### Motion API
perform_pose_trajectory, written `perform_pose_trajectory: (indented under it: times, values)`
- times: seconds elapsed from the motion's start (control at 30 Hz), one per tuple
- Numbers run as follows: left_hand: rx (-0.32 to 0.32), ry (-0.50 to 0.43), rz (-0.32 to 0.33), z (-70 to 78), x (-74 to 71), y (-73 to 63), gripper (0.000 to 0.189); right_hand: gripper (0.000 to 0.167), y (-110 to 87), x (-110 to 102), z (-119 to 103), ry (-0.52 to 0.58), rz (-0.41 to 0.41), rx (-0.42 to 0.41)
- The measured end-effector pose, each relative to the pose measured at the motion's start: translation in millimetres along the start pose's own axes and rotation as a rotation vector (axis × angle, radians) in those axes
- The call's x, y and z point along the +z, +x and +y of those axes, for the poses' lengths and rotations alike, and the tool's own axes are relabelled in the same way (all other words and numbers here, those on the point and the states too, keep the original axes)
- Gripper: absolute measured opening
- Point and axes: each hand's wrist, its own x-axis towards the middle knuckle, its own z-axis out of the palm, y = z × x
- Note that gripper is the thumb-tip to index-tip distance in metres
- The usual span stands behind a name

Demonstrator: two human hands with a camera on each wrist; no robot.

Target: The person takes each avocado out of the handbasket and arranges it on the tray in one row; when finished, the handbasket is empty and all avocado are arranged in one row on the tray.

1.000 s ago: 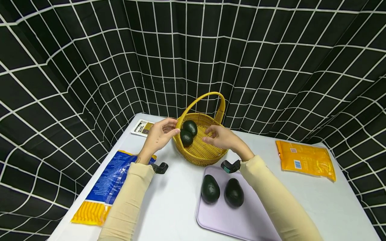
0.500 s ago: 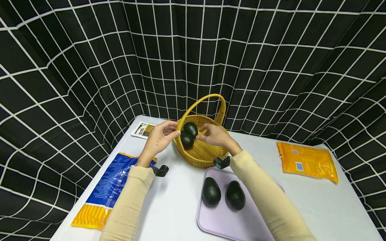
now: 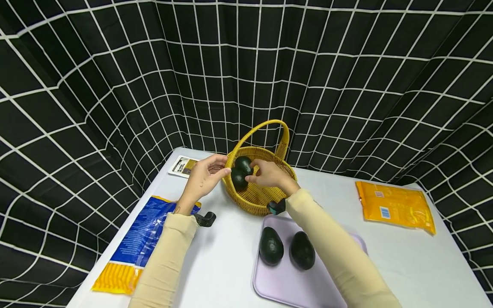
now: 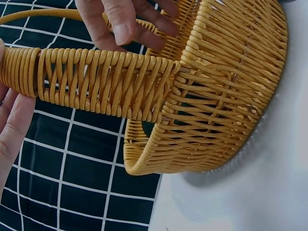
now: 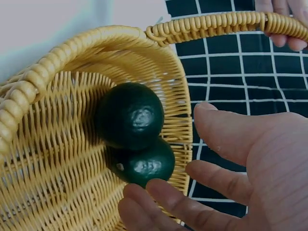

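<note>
My left hand [image 3: 206, 177] pinches the handle [image 4: 103, 84] of a yellow woven basket [image 3: 252, 207] on its left side. Inside, two dark green avocados lie against the left wall: a front avocado [image 5: 130, 115] and a rear avocado [image 5: 147, 163]. My right hand [image 3: 268, 174] reaches in over the basket with thumb and fingers spread, palm facing the pair. Its fingertips are right at the rear avocado in the right wrist view, not closed round it. Two more avocados, a left one [image 3: 271, 246] and a right one [image 3: 302, 251], rest on a lilac tray [image 3: 277, 286].
A blue and yellow packet [image 3: 140, 239] lies beneath the left forearm. Behind the left hand is a small white packet [image 3: 179, 166]. An orange packet [image 3: 394, 207] lies at the right. A black gridded curtain [image 3: 327, 85] surrounds the white table [image 3: 219, 265].
My right hand has moved left across the basket, up to the avocados inside. The left hand keeps its place on the handle, and the avocados stay where they were.
</note>
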Motion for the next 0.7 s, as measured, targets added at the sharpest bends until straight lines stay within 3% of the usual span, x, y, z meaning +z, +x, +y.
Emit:
perform_pose_trajectory:
  times: [0.3,0.7]
  values:
    - [0.003,-0.005,0.003,-0.9,0.2,-0.3,0.03,0.065,13.4,8,-7,-0.021,0.003,0.007]
    - [0.005,-0.007,0.008,-2.4,0.6,-1.0,0.029,0.057,27.9,22,-13,-0.007,0.009,0.026]
